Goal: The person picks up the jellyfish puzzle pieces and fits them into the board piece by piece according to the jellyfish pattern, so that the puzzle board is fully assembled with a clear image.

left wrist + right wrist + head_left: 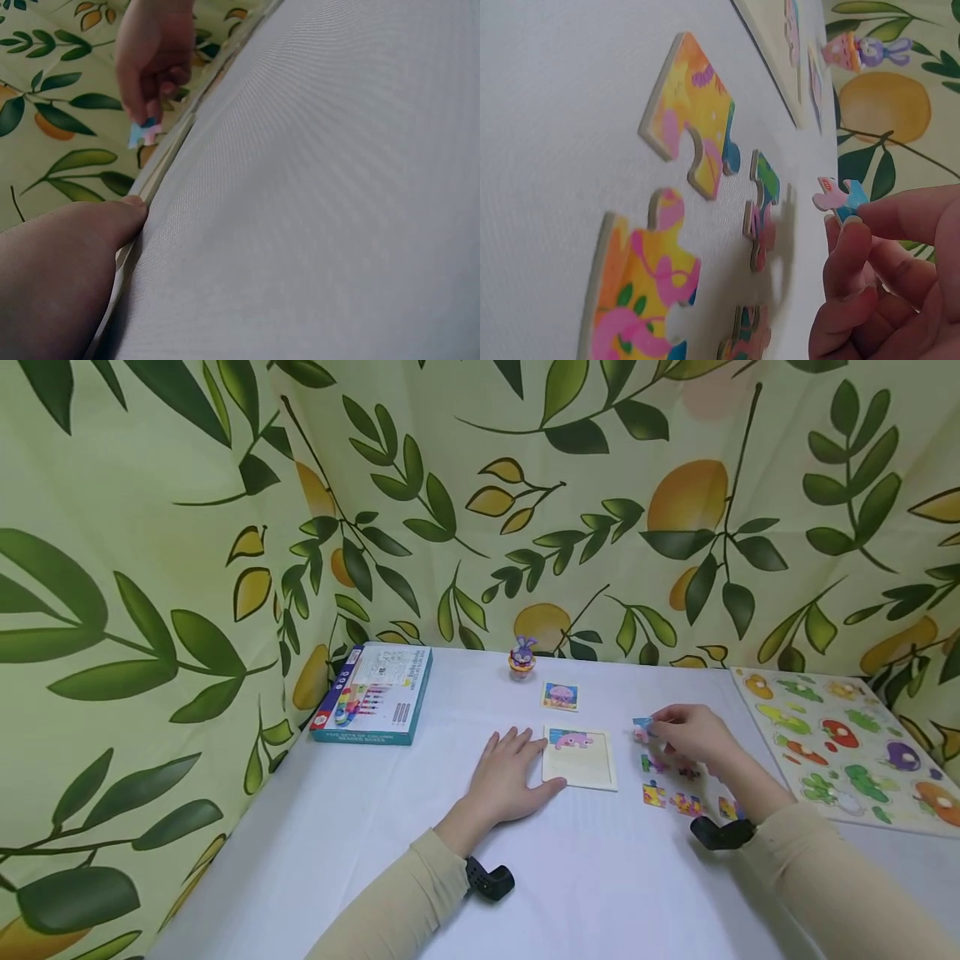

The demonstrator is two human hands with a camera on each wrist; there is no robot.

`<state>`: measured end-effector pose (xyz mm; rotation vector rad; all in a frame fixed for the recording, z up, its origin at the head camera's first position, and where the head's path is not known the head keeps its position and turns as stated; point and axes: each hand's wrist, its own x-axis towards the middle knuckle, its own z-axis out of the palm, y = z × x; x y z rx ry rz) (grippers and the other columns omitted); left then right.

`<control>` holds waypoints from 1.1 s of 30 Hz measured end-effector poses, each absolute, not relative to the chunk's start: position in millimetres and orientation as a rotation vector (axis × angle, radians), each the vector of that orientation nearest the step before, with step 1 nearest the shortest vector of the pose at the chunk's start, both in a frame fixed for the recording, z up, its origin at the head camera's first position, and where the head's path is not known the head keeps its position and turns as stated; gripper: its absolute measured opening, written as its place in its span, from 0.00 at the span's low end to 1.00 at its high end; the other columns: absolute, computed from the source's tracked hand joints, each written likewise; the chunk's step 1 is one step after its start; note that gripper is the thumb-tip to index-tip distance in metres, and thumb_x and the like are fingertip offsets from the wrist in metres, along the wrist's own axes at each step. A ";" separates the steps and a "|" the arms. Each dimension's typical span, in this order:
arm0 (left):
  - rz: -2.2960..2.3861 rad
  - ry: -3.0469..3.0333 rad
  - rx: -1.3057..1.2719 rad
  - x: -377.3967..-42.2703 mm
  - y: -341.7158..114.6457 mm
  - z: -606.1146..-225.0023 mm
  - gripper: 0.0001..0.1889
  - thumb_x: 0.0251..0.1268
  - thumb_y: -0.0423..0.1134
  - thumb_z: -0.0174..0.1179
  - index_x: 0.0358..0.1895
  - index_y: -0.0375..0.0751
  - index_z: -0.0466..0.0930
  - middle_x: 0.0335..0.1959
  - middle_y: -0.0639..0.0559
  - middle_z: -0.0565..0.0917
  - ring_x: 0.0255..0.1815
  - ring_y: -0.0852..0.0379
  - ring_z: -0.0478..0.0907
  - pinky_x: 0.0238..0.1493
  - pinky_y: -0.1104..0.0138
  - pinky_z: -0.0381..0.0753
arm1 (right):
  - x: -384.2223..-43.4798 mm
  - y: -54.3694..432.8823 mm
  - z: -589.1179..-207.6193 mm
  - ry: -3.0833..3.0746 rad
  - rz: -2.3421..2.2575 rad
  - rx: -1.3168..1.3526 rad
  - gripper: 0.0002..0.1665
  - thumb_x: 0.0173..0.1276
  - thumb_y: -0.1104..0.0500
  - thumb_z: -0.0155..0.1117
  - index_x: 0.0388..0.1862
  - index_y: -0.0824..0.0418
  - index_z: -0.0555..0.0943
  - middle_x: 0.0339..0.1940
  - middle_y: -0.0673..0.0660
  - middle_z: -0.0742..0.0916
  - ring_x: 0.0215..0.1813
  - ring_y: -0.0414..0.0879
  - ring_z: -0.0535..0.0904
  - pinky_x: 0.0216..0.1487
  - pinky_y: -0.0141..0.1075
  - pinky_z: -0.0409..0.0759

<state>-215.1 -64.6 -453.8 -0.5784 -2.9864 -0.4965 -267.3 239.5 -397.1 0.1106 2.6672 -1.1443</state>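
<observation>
Between thumb and fingers, my right hand (693, 737) pinches a blue and pink jigsaw piece (841, 198), lifted off the table in the right wrist view. My left hand (508, 778) lies spread with its fingers extended, touching the left side of a square puzzle tray (581, 772). Pieces with a pink figure on blue (570, 739) fill the tray's top left part. Under and in front of my right hand lie several loose pieces, among them a yellow and pink jigsaw piece (694, 112). A small picture card (560, 696) of a pink creature lies behind the tray.
A flat teal-edged box (375, 693) lies at the back left. A purple rabbit figurine (522, 658) stands near the back edge. At the right is a large board with vegetable pictures (855, 743). Leaf-patterned cloth (450, 485) hangs behind the white-covered table (315, 843).
</observation>
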 end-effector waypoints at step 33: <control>-0.479 -3.000 -0.577 -215.8 -63.9 -454.9 0.40 0.69 0.71 0.52 0.76 0.51 0.69 0.78 0.48 0.66 0.81 0.47 0.54 0.81 0.50 0.43 | -268.8 200.3 -405.4 2.652 -1.112 -0.020 0.26 0.72 0.48 0.68 0.60 0.63 0.79 0.30 0.56 0.85 0.30 0.50 0.78 0.30 0.38 0.75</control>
